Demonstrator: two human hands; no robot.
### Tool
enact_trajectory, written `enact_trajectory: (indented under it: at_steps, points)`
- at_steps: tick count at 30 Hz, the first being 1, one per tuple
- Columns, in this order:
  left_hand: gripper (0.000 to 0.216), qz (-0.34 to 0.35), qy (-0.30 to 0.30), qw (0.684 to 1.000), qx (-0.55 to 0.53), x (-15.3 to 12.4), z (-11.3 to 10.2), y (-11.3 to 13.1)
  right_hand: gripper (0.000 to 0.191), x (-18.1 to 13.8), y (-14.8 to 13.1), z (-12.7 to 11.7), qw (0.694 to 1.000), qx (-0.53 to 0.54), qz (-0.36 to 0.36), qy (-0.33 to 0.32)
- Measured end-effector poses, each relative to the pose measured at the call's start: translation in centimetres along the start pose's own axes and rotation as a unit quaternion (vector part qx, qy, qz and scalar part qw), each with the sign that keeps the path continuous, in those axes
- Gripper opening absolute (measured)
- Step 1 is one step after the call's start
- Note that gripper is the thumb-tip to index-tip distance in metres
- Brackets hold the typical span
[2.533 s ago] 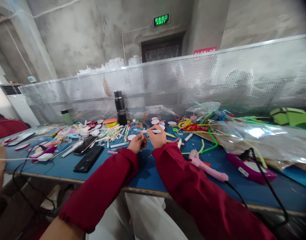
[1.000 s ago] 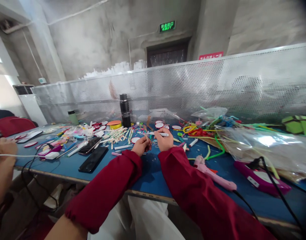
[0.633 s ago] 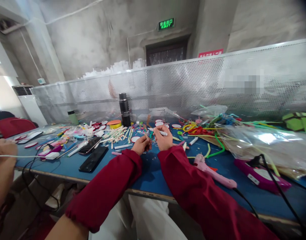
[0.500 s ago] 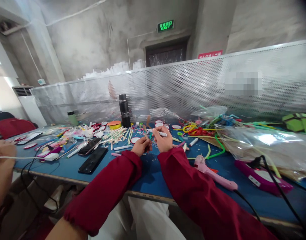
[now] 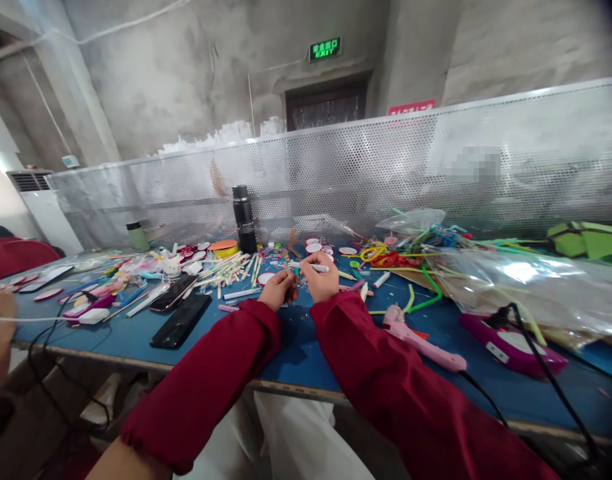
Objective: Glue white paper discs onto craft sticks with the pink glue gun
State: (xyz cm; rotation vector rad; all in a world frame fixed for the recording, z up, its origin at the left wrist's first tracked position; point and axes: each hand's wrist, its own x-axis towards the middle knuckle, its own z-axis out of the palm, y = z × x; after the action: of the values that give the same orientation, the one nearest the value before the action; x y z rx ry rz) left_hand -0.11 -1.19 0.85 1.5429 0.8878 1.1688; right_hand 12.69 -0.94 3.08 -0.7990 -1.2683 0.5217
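Blue tabletop [image 5: 299, 370], strewn with craft sticks [image 5: 231, 270], runs up to a perforated metal screen [image 5: 336, 173], and over it my right hand [image 5: 323, 277] curls closed around a white pen [image 5: 322, 269] while my left hand [image 5: 277, 289] pinches a small piece [image 5: 288, 269] too blurred to make out. A moment ago the pen's narrow end was tipped up; now it lies flatter, close beside my left fingertips, which I judge brings pen and piece within working reach. Its long axis runs side to side, nearly level, narrow end pointing left.
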Motion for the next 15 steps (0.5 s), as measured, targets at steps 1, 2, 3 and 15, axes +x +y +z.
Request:
enact_trajectory:
  at_steps: [1,2,3,15]
  points:
    - [0.045,-0.001,0.0,1.0,-0.002,0.03,-0.01,-0.05,0.008,0.0,-0.06,-0.01,1.0,0.003,-0.001,-0.001]
    - [0.045,0.0,0.0,1.0,-0.005,0.05,-0.02,-0.1,0.008,0.01,-0.12,-0.02,1.0,0.006,-0.002,-0.003]
    - [0.045,0.002,0.001,1.0,-0.007,0.07,-0.02,-0.14,0.008,0.01,-0.19,-0.03,1.0,0.009,-0.004,-0.005]
    - [0.045,0.003,0.008,1.0,0.012,-0.03,0.06,0.27,0.01,-0.06,-0.34,-0.08,1.0,-0.012,-0.021,0.007]
